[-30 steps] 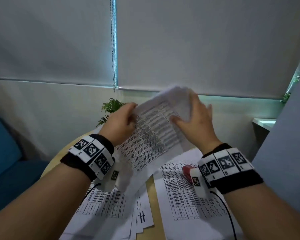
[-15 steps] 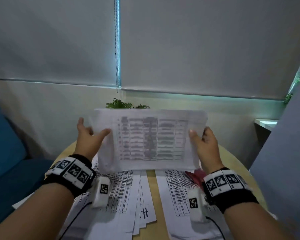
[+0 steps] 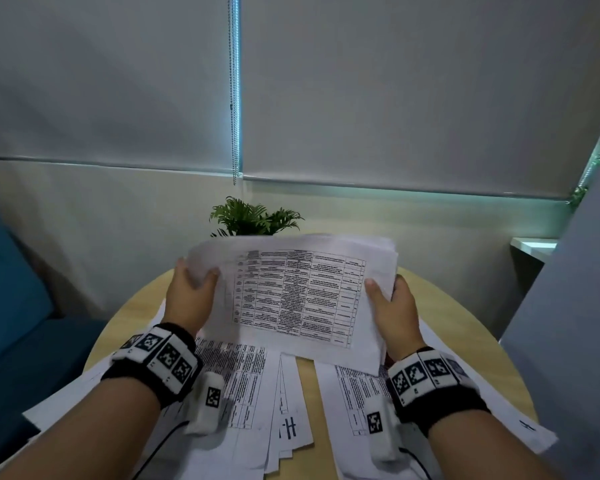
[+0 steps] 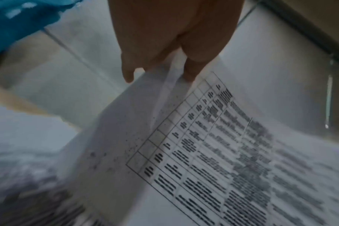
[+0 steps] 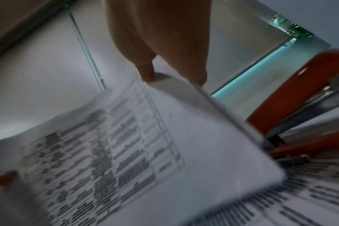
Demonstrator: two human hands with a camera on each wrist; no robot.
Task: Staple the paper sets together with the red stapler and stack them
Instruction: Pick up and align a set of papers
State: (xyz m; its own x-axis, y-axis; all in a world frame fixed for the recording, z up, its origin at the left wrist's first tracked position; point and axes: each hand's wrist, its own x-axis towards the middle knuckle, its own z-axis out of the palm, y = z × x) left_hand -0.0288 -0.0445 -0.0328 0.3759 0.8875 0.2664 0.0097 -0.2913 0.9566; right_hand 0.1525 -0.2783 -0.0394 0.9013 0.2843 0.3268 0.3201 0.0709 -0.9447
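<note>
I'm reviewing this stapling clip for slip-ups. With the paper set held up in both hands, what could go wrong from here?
1. The paper set is pinched only at its side edges by the left hand and right hand; its far corner looks fanned, so sheets may get stapled misaligned.
2. The red stapler sits behind the raised set, hidden from the head view, so reaching for it could be fumbled.
3. Loose papers beneath could get mixed in.
</note>
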